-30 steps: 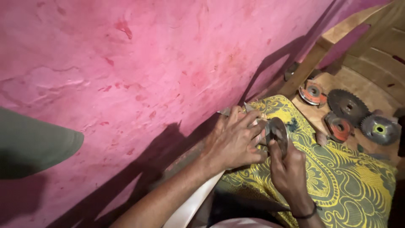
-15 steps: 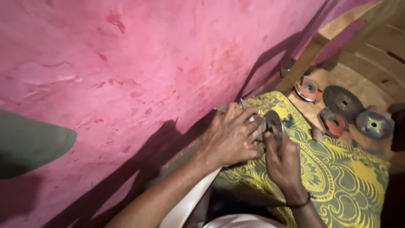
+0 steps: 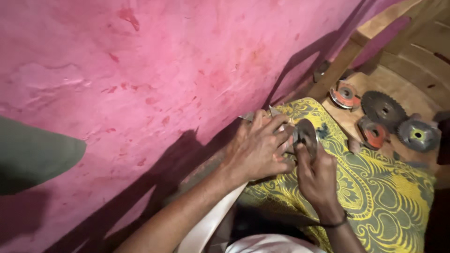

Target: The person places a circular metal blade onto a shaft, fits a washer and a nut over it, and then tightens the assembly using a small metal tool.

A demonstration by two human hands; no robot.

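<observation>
My left hand [image 3: 259, 150] is wrapped over a metal tool part [image 3: 276, 118] with pointed silvery ends sticking out above the fingers. My right hand [image 3: 318, 174] pinches a grey round disc [image 3: 307, 135] from below, pressed against that part. Both hands work together over a yellow and green patterned cloth [image 3: 375, 197] on my lap. The body of the tool is hidden under my left hand.
On a wooden surface [image 3: 398, 89] at the right lie several discs: an orange-centred one [image 3: 344, 95], a dark toothed saw blade [image 3: 383, 110], a reddish one [image 3: 373, 133] and a grey one with a yellow-green hub [image 3: 417, 135]. A pink wall [image 3: 164, 70] fills the left.
The view has drifted slightly, so the hands and discs sit a little lower and to the left. Both hands keep their grip on the tool part and the disc.
</observation>
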